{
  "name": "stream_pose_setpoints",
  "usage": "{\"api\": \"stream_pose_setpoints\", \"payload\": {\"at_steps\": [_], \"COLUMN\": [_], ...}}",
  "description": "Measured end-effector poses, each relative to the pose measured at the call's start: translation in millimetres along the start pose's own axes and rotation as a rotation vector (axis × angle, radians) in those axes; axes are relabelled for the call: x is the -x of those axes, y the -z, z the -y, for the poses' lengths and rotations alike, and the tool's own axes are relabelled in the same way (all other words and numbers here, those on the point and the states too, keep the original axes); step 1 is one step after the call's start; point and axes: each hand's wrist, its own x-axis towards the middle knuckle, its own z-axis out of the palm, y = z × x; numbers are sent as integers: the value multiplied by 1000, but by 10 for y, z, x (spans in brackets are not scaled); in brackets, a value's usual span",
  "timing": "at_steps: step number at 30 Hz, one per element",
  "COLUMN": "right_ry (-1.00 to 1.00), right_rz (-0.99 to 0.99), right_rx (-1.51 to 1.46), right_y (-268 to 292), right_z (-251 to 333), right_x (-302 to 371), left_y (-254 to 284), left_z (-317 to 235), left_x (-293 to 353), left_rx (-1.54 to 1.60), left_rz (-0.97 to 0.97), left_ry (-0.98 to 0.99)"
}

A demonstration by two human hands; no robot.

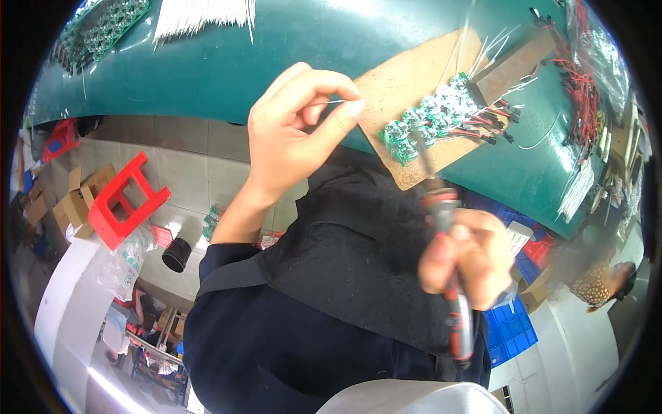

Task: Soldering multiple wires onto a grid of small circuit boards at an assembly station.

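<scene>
The left hand pinches a thin pale strand between thumb and forefinger, its fingertips level with the left edge of a tan slab. The right hand is wrapped around a red and grey iron, blurred, with the shaft pointing away from the body and slightly left. The small green boards sit packed in a slanting double row on the slab, to the right of the left hand and ahead of the right. Their long axis runs from near left to far right, crossing the iron's line. The left fingertips are nearer to the row than the right fingers, but the iron's tip reaches over its near-left end; blur hides whether it touches. A brown block covers the row's far-right end, and leads in red, black and white stick out around it, so access seems easier from the near-left end. Beyond, the green desk carries a heap of red wires at right, and a white bundle and a panel of similar boards at far left. Below, 1 red stool stands on the floor.
</scene>
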Motion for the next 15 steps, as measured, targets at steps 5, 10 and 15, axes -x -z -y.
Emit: {"api": "stream_pose_setpoints", "payload": {"at_steps": [5, 10, 15], "right_ry": [-413, -462, -418], "right_rz": [-106, 49, 366], "right_rx": [124, -137, 3], "right_y": [469, 760, 669], "right_z": [-32, -651, -934], "right_x": [-122, -316, -644], "left_y": [15, 687, 730], "left_z": [-54, -588, -1087], "left_x": [-10, -43, -149], "left_rx": [313, 1846, 1968], "left_rz": [-153, -24, 428], "left_ry": [16, 327, -380]}}
